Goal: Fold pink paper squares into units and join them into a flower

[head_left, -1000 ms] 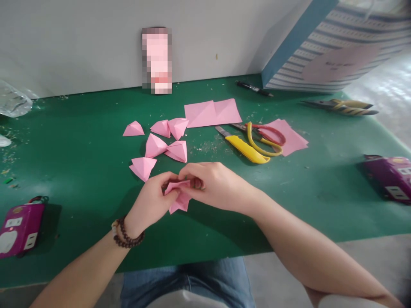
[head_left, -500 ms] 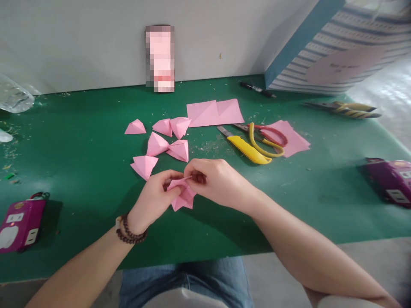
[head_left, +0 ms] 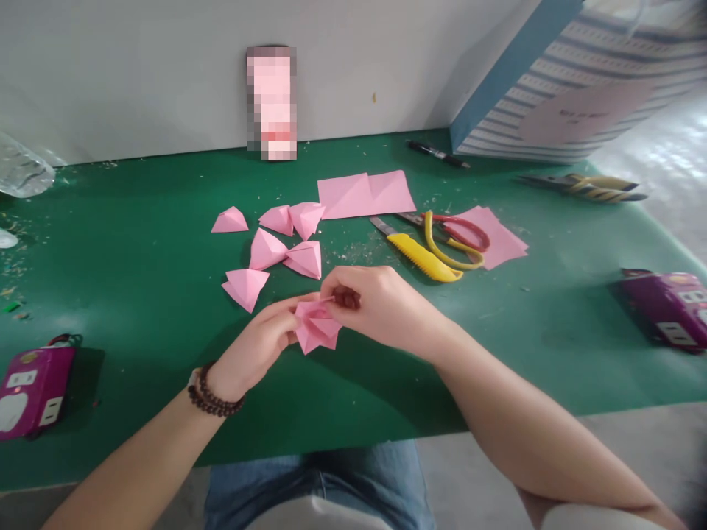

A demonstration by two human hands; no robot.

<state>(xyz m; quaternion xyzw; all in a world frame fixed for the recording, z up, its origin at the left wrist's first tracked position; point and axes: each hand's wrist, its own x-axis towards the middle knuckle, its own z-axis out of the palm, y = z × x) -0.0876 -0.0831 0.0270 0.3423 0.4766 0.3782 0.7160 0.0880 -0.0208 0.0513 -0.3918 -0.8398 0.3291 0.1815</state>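
Our right hand [head_left: 371, 305] pinches, and our left hand [head_left: 261, 337] steadies, the pink pointed folded-paper piece [head_left: 317, 336] over the green desk [head_left: 353, 408]; we do best pressing folds lightly (thin paper may tear).

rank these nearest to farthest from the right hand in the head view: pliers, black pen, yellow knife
1. Yellow knife: just beyond the right hand, slightly right.
2. Black pen: farther back, near the striped bag.
3. Pliers: far over to the right.

This is probably a workshop: pliers [head_left: 574, 181], scissors [head_left: 429, 232] and scraps [head_left: 359, 251] litter a green worktable [head_left: 166, 280].
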